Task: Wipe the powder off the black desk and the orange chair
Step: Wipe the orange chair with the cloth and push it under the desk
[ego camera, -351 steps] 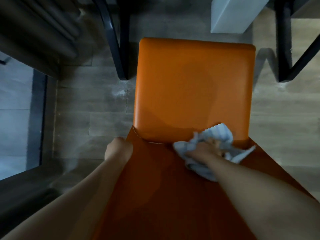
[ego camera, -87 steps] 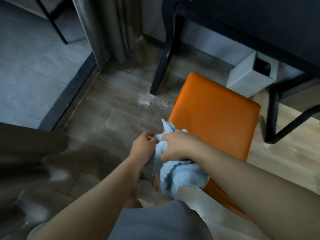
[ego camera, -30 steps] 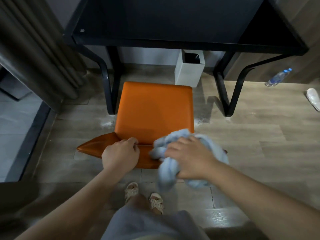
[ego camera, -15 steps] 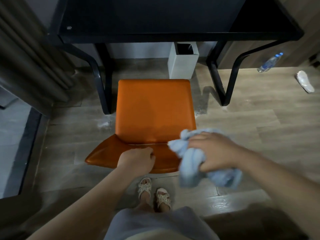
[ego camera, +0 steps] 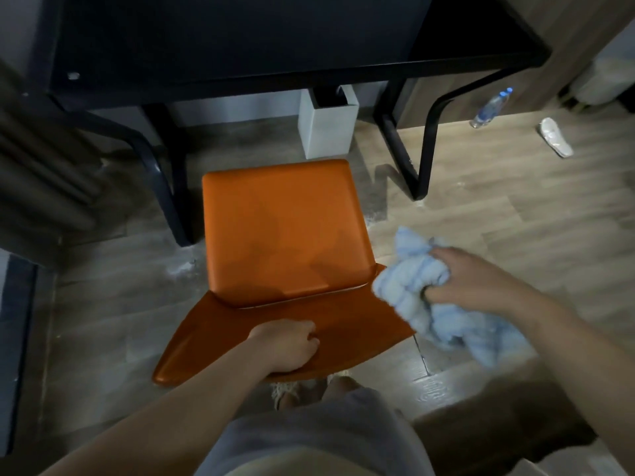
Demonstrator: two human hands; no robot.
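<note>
The orange chair (ego camera: 285, 228) stands in front of me, its seat facing the black desk (ego camera: 240, 39) at the top of the view. My left hand (ego camera: 287, 345) grips the top of the chair's backrest, fingers curled over it. My right hand (ego camera: 470, 280) holds a bunched light blue cloth (ego camera: 419, 290) in the air, just right of the chair and off its surface. White powder (ego camera: 184, 267) lies on the wooden floor by the seat's left edge.
A white bin (ego camera: 326, 128) stands under the desk between its black legs (ego camera: 415, 156). A plastic bottle (ego camera: 491, 106) and a white slipper (ego camera: 555, 137) lie on the floor at the right. Grey curtains (ego camera: 37, 173) hang at the left. My feet are behind the chair.
My right hand has carried the cloth rightward, away from the backrest. My left hand has slid right along the backrest top and stays gripped on it. The view has shifted closer.
</note>
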